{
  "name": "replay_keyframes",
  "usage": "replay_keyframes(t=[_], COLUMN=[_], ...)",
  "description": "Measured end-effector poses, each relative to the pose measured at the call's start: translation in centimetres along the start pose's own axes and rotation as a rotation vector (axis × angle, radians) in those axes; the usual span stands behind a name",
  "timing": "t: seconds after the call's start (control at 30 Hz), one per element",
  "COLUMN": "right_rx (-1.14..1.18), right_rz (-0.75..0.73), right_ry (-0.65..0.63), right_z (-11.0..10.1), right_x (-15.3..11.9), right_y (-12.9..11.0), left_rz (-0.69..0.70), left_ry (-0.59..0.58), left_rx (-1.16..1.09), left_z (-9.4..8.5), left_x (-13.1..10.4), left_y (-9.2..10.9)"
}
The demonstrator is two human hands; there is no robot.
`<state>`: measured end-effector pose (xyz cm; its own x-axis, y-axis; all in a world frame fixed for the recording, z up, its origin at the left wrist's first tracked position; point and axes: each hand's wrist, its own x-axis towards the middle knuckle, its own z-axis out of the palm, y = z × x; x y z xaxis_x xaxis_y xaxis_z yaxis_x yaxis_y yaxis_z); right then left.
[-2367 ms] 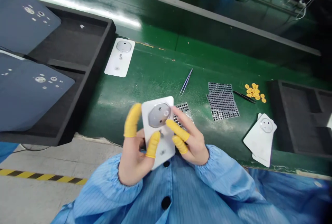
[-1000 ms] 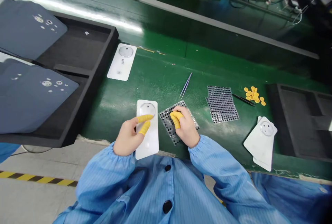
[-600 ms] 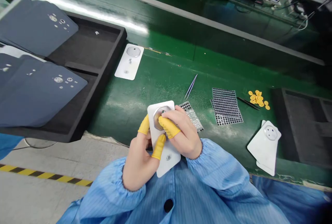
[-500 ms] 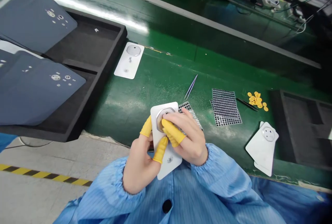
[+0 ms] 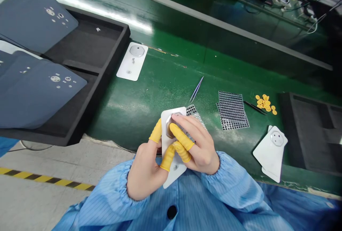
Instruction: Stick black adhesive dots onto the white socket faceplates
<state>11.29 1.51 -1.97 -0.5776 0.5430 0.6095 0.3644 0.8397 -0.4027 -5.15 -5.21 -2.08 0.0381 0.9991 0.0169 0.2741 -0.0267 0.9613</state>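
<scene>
A white rounded panel (image 5: 165, 141) with an octagonal metal plate near its top is held slightly tilted in front of my body. My left hand (image 5: 146, 170) grips its left side, with yellow cots on thumb and finger. The fingers of my right hand (image 5: 200, 145), some in yellow cots, are bent closed over the metal plate and cover much of it. What the right fingertips may pinch there is hidden. Behind the right hand, a sheet of small black dots (image 5: 196, 112) is partly covered. Blue tweezers (image 5: 197, 89) lie just beyond.
Another white panel (image 5: 130, 68) lies beside a black tray (image 5: 114, 52) holding grey sheets (image 5: 32, 92). To the right are dotted sheets (image 5: 232, 109), black tweezers (image 5: 253, 107), yellow finger cots (image 5: 266, 103), stacked white panels (image 5: 269, 152) and another black tray (image 5: 287, 131).
Both hands and the held panel have shifted slightly right. The right fingers now bend over the metal plate at a changed angle, and the panel is turned a little.
</scene>
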Motion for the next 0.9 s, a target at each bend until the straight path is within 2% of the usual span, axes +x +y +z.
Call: replay_keyframes(t=[0.17, 0.37, 0.47, 0.63, 0.77, 0.9], right_rx=[0.059, -0.037, 0.001, 0.084, 0.088, 0.005], right_rz=[-0.023, 0.063, 0.079, 0.046, 0.052, 0.019], right_ry=[0.027, -0.129, -0.103, -0.033, -0.011, -0.090], right_z=[-0.4, -0.4, -0.2, -0.3, -1.0, -2.0], right_x=[-0.1, -0.4, -0.9, -1.6, -1.4, -0.6], right_y=[0.3, -0.7, -0.6, 0.1, 0.0, -0.5], left_rz=[0.034, 0.017, 0.000, -0.108, -0.112, -0.111], left_ry=[-0.021, -0.004, -0.032, -0.078, -0.092, -0.094], left_rx=[-0.060, 0.020, -0.092, -0.336, -0.357, -0.322], left_z=[0.1, -0.4, -0.2, 0.3, 0.2, 0.1], left_x=[0.4, 0.3, 0.6, 1.3, 1.0, 0.9], left_y=[0.4, 0.4, 0.5, 1.6, 2.2, 2.5])
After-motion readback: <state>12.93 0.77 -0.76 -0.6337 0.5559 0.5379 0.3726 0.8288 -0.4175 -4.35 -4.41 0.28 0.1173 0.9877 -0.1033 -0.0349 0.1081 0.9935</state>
